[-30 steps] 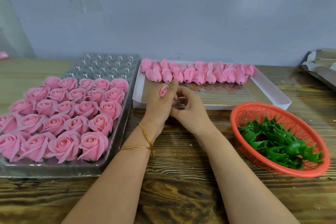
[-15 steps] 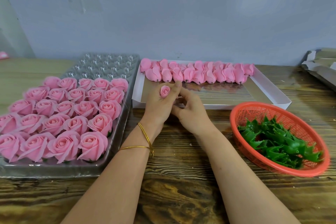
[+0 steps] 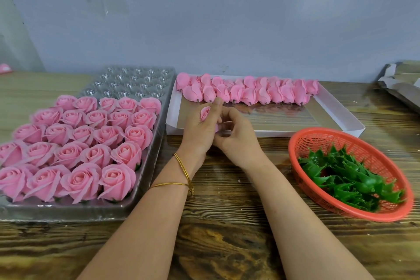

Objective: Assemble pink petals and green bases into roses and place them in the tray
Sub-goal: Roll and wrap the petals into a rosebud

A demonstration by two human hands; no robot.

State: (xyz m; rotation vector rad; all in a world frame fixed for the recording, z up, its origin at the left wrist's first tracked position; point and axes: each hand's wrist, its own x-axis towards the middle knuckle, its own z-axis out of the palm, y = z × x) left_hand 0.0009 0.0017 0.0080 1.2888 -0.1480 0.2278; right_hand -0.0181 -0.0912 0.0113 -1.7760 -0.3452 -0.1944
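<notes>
Though the bud (image 3: 205,113) has only tilted slightly in the past second, head view: your left hand (image 3: 200,130) pinches it above the box (image 3: 272,133) edge. Your right hand (image 3: 238,142) curls round its lower end. Judged still shaping; bases (image 3: 350,177) and tray (image 3: 157,141) await.

Head view. Left hand (image 3: 197,129) pinched a pink bud (image 3: 205,113) between thumb and fingers. Right hand (image 3: 236,138) touched it, fingers curled; its grip was hidden. Two bangles (image 3: 181,173) circled the left wrist. At left, a clear tray (image 3: 136,202) held rows of finished roses (image 3: 79,143), its far cells unfilled. Behind the hands, a white box (image 3: 336,116) held a row of buds (image 3: 247,92). At right, a red basket (image 3: 318,136) held green bases (image 3: 350,177). All stood on a wooden table (image 3: 227,211).
</notes>
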